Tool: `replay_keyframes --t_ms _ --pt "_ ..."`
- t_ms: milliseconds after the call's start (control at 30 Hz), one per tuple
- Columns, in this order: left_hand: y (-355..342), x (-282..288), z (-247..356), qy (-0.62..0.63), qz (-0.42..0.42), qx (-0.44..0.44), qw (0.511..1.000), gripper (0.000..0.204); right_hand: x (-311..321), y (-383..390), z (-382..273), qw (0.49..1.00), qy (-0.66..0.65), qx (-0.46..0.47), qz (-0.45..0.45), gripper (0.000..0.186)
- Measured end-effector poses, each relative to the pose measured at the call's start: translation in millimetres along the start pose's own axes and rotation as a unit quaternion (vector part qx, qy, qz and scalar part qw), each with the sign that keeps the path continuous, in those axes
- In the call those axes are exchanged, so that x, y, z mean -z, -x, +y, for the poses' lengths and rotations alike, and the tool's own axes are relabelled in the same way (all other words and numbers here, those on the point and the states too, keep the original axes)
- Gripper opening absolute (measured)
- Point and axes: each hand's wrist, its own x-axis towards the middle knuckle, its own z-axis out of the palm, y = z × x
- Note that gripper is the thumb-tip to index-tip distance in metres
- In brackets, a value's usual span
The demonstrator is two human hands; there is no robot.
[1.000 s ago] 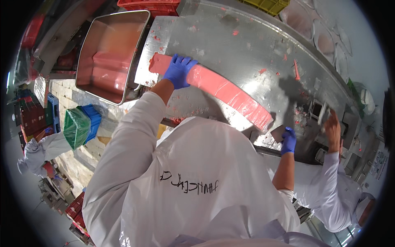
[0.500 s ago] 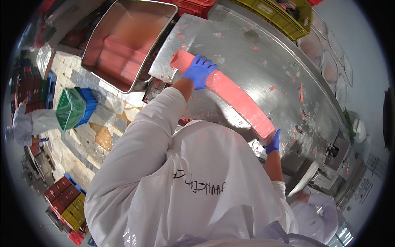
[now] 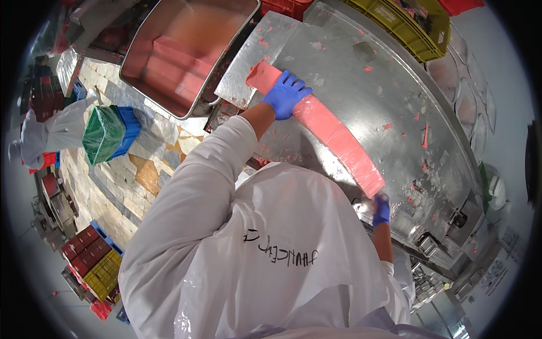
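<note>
A long pink block [image 3: 333, 135] with wrapping film over it lies diagonally on the steel worktop [image 3: 446, 135]. My blue-gloved left hand [image 3: 285, 96] grips it near its upper end, fingers wrapped across it. Just below the lower right end is my blue-gloved right hand [image 3: 381, 209], closed and blurred; what it holds, if anything, I cannot make out. A flat steel plate [image 3: 257, 34] lies under the upper end. Small pink scraps are scattered over the metal.
A steel tub [image 3: 166, 56] with pink blocks stands upper left, a yellow crate [image 3: 401, 28] upper right. A person in white [image 3: 56, 130] is at the left beside a green-lined blue crate [image 3: 107, 135]. Stacked red and yellow crates [image 3: 96, 265] sit lower left on the floor.
The block and my left hand appear farther right as the view shifted. My right hand, earlier holding a grey flat piece, moved to the block's end, then slightly lower.
</note>
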Motion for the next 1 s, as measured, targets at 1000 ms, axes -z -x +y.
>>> replay_keyframes --t_ms 1000 --pt "104.1 32.9 -94.2 -0.011 0.089 0.373 0.924 0.069 -218.7 148.4 -362.7 0.96 0.017 0.011 -0.281 0.03"
